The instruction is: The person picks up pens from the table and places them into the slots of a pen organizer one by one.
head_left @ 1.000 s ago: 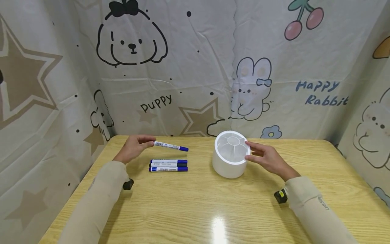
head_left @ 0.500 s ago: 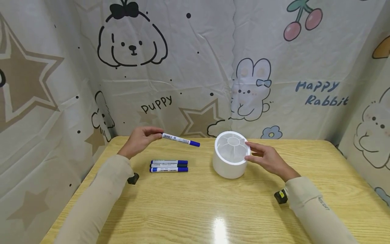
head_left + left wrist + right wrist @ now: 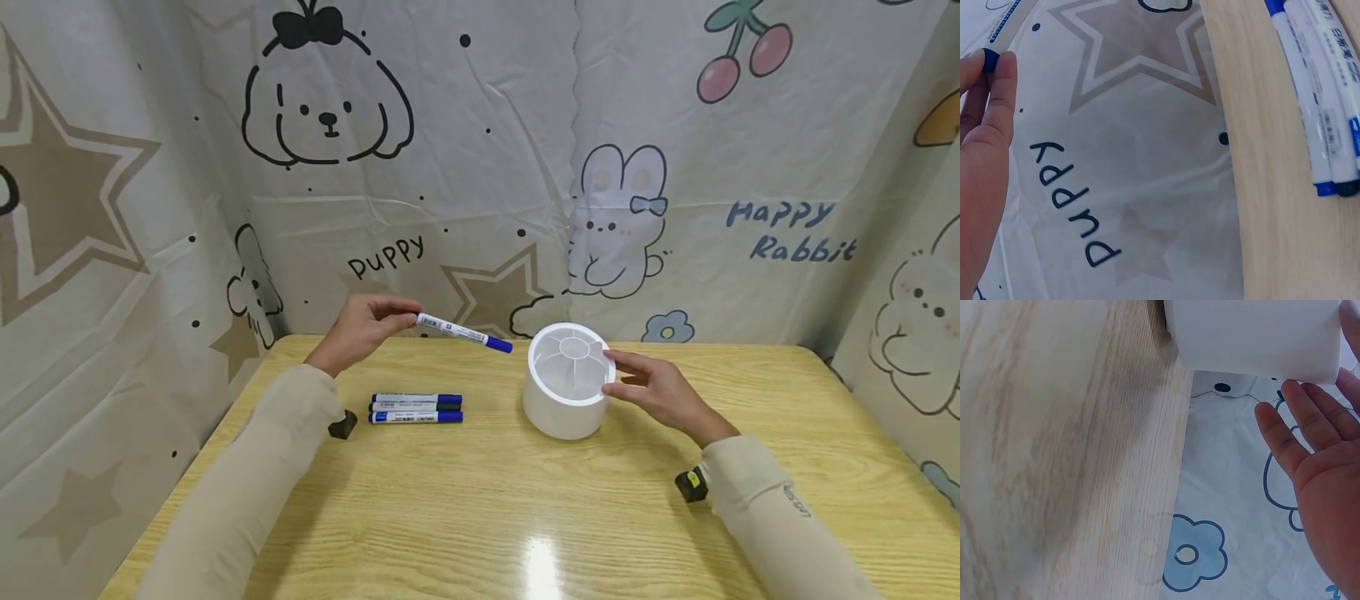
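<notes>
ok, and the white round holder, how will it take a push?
Probably slides before tipping: the white holder looks squat and broad-based. Likely stiff, given its crisp round rim. Perhaps light for its size, as its compartments look empty.

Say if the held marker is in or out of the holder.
Out: the head view shows a gap between marker and holder.
</notes>
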`<move>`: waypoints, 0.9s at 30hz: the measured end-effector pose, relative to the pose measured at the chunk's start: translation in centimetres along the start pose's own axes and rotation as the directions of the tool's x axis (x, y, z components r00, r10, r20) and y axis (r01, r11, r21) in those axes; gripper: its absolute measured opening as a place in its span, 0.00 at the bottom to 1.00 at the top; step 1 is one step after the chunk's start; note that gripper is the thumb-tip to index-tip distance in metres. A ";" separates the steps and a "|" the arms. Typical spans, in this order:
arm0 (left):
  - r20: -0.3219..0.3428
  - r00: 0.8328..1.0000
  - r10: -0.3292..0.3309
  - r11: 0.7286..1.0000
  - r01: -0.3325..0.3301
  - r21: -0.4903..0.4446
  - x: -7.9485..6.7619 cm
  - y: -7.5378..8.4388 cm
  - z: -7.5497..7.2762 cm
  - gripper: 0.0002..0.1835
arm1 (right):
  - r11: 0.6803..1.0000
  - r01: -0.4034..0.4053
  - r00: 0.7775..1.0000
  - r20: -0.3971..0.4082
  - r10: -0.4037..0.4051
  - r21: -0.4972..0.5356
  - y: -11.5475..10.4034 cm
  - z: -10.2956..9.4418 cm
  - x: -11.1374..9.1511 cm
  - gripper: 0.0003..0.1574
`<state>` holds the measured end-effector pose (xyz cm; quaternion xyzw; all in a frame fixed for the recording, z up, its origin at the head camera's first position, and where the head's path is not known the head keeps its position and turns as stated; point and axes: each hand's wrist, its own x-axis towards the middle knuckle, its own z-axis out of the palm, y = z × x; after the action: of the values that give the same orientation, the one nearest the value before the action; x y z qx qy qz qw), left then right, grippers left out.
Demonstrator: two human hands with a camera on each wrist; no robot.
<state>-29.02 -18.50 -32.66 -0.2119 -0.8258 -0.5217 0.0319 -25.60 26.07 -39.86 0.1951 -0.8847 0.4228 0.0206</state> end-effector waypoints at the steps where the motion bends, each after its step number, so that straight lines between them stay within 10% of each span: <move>1: 0.001 1.000 0.001 1.000 -0.001 0.001 0.1 0.1 0.1 0.14 | 1.000 -0.001 1.000 0.000 0.001 -0.003 0.0 0.0 0.0 0.37; 27: 0.018 0.996 0.088 0.996 -0.087 -0.033 4.0 3.3 3.1 0.11 | 1.000 -0.010 1.000 0.002 0.010 0.007 -0.1 0.0 -0.1 0.38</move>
<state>-30.87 -13.32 -30.15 -0.2536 -0.8074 -0.5310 0.0431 -25.47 26.08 -39.77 0.1911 -0.8844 0.4256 0.0167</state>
